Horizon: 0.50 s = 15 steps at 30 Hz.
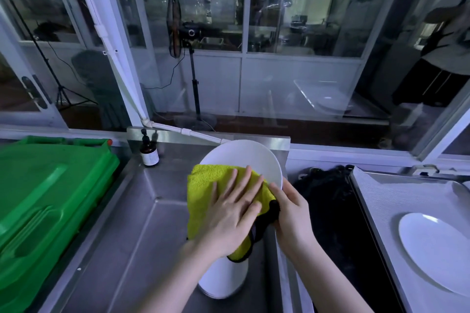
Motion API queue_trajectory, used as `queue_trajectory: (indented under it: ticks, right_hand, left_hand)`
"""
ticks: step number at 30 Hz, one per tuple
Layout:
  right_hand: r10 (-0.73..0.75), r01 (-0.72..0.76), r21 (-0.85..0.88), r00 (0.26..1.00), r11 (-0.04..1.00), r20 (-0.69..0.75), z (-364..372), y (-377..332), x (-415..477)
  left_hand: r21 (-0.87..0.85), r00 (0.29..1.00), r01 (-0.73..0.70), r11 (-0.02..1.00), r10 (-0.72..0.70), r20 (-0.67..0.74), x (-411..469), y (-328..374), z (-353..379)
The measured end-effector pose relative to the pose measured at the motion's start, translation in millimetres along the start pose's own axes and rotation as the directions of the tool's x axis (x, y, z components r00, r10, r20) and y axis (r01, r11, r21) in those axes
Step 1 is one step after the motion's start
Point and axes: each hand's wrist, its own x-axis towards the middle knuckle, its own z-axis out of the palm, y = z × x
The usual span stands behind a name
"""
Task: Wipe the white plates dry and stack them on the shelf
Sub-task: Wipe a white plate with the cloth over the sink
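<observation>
Head cam: white plate held over the sink, cloth on it, both hands engaged.

Left hand (234, 213) is flat with fingers straight and spread, pressing the yellow cloth (203, 190) onto the face of the white plate (244, 157); it grips nothing. Right hand (292, 213) is curled round the plate's right rim and touches the cloth's black edge. The plate is tilted up, above the steel sink (142, 211). The sink basin holds a stack of plates (223, 282) right under the held one, top partly hidden by the cloth, count unreadable. The tray (396, 201) on the right holds a lone plate (437, 246), lying flat. Green bin (38, 198) sits left of the sink, lid closed. Brown pump bottle (149, 154) stands upright at the sink's back left corner.
</observation>
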Motion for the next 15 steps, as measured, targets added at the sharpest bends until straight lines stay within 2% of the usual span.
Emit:
queue_trajectory:
  ticks: [6,8,11,15]
  right_hand:
    - [0.062,-0.061,-0.027,0.998,0.998,0.031,-7,7,-7]
    - [0.050,-0.048,-0.036,0.997,0.998,0.052,-10,5,-8]
    - [0.020,-0.020,-0.029,1.000,0.999,0.011,-17,-2,-2]
    - [0.010,-0.010,-0.005,0.999,1.000,-0.039,-21,-7,8]
  left_hand:
    - [0.232,0.984,-0.179,0.956,0.169,0.065,35,-25,-6]
    - [0.246,0.988,-0.156,0.957,0.152,0.035,40,-41,-12]
    - [0.216,0.997,-0.066,0.974,0.070,-0.014,35,-53,-13]
    - [0.145,0.999,-0.053,0.988,0.051,0.014,8,-34,10]
